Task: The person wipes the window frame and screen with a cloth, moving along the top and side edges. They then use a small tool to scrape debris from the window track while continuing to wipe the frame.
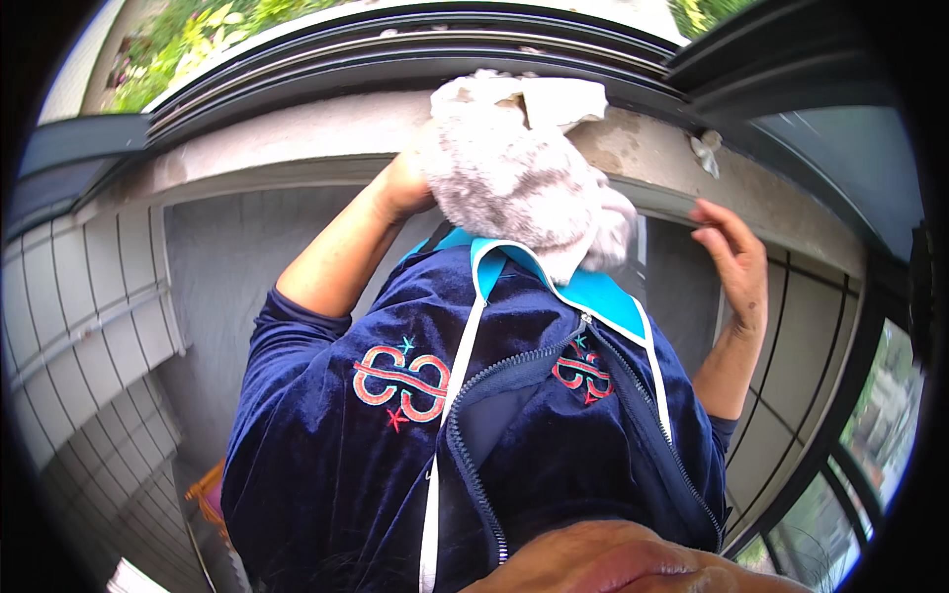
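My left hand (408,178) is at a bundle of fluffy, mottled grey-and-white fabric (511,178), with its fingers mostly hidden behind it. Crumpled white cloth (563,102) shows at the bundle's top, over the edge of the window sill (296,133). The bundle hangs in front of my chest, just above the bright blue apron (604,296) with white trim. To the right, my right hand (730,256) is raised apart from the fabric, its fingers bent and separated, holding nothing.
Dark window-frame tracks (356,55) run beyond the sill, with plants (207,30) outside. A small crumpled white scrap (708,152) lies on the sill at right. Window panes stand at both sides. White tiled wall (81,296) is at left, and part of an orange-framed piece of furniture (210,493) below.
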`<act>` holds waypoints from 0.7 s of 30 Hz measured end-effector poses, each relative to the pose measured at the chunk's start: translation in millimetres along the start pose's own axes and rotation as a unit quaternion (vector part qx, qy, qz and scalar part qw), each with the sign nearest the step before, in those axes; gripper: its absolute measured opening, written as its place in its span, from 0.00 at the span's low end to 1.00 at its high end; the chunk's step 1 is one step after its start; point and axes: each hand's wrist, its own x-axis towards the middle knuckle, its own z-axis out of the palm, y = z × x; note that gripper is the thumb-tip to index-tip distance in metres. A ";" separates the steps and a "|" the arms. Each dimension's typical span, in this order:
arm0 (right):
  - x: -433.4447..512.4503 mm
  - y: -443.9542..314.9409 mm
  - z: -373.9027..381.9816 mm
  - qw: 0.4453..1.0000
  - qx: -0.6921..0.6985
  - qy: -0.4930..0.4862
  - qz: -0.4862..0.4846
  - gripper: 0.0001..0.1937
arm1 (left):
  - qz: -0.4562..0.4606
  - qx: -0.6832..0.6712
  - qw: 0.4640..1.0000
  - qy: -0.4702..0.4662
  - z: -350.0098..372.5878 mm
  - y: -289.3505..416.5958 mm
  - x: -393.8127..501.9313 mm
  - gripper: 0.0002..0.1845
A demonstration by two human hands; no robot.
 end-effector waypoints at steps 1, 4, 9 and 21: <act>9.7 13.7 -9.3 0.994 -0.046 0.095 -0.009 0.17 | -0.029 0.033 0.998 0.054 -17.7 -2.0 -25.8 0.26; 40.9 55.1 -35.8 0.909 -0.279 0.292 -0.107 0.19 | -0.075 0.160 0.961 0.214 -59.1 16.8 -104.6 0.24; 70.3 72.9 -63.5 0.901 -0.350 0.252 0.053 0.24 | -0.105 0.473 0.799 0.356 -96.9 63.7 -197.0 0.22; 119.4 122.1 -44.1 0.795 -0.460 0.394 -0.024 0.19 | 0.151 -0.306 0.741 0.579 -172.3 -40.2 -226.8 0.28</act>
